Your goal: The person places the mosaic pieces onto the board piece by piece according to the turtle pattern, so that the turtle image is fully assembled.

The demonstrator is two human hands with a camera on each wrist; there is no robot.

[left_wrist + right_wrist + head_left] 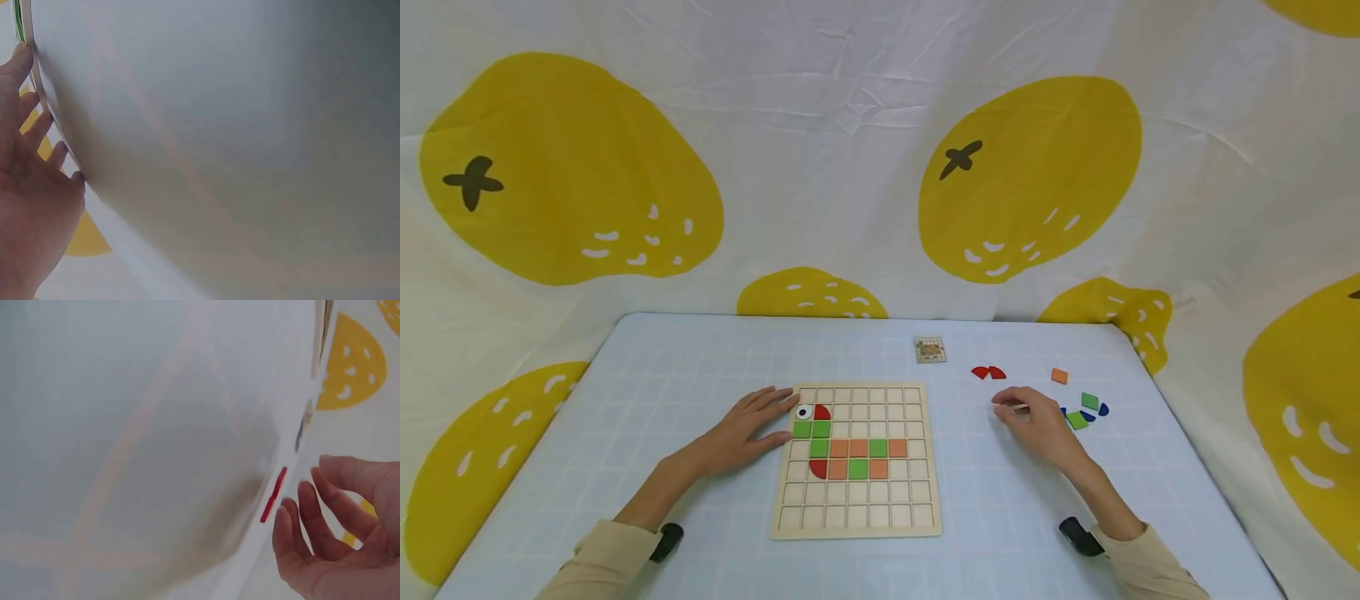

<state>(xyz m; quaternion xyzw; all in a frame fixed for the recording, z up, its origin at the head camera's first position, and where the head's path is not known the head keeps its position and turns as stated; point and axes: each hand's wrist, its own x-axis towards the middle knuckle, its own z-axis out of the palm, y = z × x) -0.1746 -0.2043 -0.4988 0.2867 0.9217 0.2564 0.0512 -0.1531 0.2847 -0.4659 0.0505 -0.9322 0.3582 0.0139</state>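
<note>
Touching the wooden grid board (857, 517) on its left with the left hand (741, 433), fingers kinda spread, and hovering the right hand (1037, 422), thumb and fingertips apart, near 2 red quarter-circle tiles (997, 373).

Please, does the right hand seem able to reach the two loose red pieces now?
Probably yes: the right hand appears empty and close to the red pieces, with nothing visible standing between them.
</note>
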